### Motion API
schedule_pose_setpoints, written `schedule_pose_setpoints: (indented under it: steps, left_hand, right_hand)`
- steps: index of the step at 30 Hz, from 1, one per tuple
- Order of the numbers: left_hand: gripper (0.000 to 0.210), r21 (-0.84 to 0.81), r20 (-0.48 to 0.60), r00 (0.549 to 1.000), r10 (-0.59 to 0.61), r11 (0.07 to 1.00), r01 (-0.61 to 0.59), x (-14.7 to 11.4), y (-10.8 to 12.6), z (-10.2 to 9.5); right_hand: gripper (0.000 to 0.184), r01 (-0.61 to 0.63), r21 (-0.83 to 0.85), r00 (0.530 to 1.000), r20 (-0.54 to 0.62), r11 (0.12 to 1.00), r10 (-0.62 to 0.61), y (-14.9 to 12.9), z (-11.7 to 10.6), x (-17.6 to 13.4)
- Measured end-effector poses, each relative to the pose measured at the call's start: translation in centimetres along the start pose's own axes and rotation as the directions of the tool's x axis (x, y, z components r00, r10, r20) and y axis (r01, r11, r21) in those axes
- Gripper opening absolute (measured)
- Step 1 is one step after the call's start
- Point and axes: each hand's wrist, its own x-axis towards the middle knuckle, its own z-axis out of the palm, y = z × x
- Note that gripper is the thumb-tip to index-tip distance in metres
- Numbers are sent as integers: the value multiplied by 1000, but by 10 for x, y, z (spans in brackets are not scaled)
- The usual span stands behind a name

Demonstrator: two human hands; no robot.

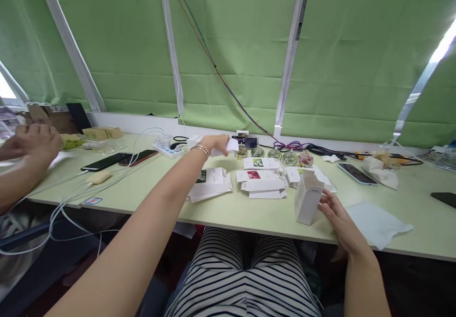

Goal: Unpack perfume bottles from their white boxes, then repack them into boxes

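Note:
My left hand (213, 142), a bracelet on its wrist, reaches to the back of the table. Its fingers are closed on a small white box (232, 146), mostly covered by the hand. By the table's front edge a white carton (307, 202) stands upright with its top flaps open. My right hand (337, 215) is at its right side, fingertips and thumb against it. Flat white cartons (261, 184) with flower pictures lie between the hands, with another stack (212, 181) on the left. Behind them stand several round glass bottles (289, 158).
A power strip (169, 150), two dark phones (107, 161) and white cables lie at left, near another person's hands (35, 146). At right are a phone (357, 174), a white cloth (377, 222) and a crumpled bag (381, 172). Cables (320, 150) run along the back.

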Motion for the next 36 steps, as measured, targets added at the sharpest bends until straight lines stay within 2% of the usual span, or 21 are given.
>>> schedule_pose_setpoints:
  steps: [2,3,4,5,6,7,8,9,10,11,12,13,14,16,18,22,25,27,30,36]
  left_hand:
    - [82,-59,-98,994,49,997,-55,-22,7,-19]
    - [83,-106,-163,983,87,989,-105,-38,13,-23]
    - [85,-160,-236,963,131,972,-171,-55,21,-22]
    - [90,-282,-372,908,192,909,-307,-75,32,-17]
    - [95,-387,-469,853,227,815,-430,-96,43,-5]
    - [101,-469,-537,813,225,722,-509,-116,56,11]
    - [109,-547,-565,798,209,629,-553,-135,69,31]
    - [112,-636,-546,816,192,538,-552,-151,81,53]
    - [112,-720,-515,841,163,449,-529,-164,92,76]
    - [110,-783,-493,861,121,370,-500,-173,101,99]
    - [109,-826,-478,875,77,298,-478,-179,109,119]
    - [108,-861,-453,890,51,233,-452,-182,114,137]
    - [109,-889,-417,908,46,187,-418,-183,117,150]
    - [110,-924,-339,939,61,167,-345,-183,118,165]
    - [111,-922,-303,950,71,230,-312,-183,113,167]
    - [103,-847,-355,935,15,419,-328,-192,95,158]
    - [92,-815,-290,957,26,518,-261,-199,83,152]
    - [89,-780,-252,966,62,577,-241,-201,79,150]
    - [88,-723,-227,971,75,655,-219,-202,77,147]
    - [77,-599,-177,982,67,785,-161,-200,76,143]
  right_hand:
    - [54,106,66,982,-163,992,-94,3,1,-2]
    - [50,204,83,936,-307,975,-170,2,3,-4]
    - [46,322,70,843,-475,944,-252,0,6,-9]
    - [41,437,25,706,-629,899,-326,-4,11,-15]
    - [38,530,-45,555,-737,847,-386,-10,18,-23]
    - [35,592,-107,449,-779,799,-437,-18,26,-31]
    - [34,628,-141,432,-755,765,-493,-26,35,-40]
    - [36,645,-156,497,-657,748,-566,-36,45,-48]
    - [41,638,-170,614,-476,751,-629,-45,54,-54]
    - [49,615,-199,727,-233,763,-646,-53,64,-59]
    - [58,582,-228,802,4,780,-597,-59,73,-61]
    - [67,537,-252,843,195,805,-501,-63,81,-62]
    - [74,483,-278,858,342,831,-384,-65,88,-60]
    - [77,384,-310,843,502,870,-194,-62,97,-54]
    - [75,334,-319,820,562,887,-107,-56,101,-46]
    - [76,336,-353,820,566,874,-86,-50,103,-36]
    - [79,365,-426,825,560,828,-76,-52,106,-34]
    - [82,382,-439,811,581,813,-68,-52,106,-34]
    - [88,358,-376,794,604,855,-67,-50,99,-34]
    - [76,152,-171,808,589,973,-22,-43,83,-31]
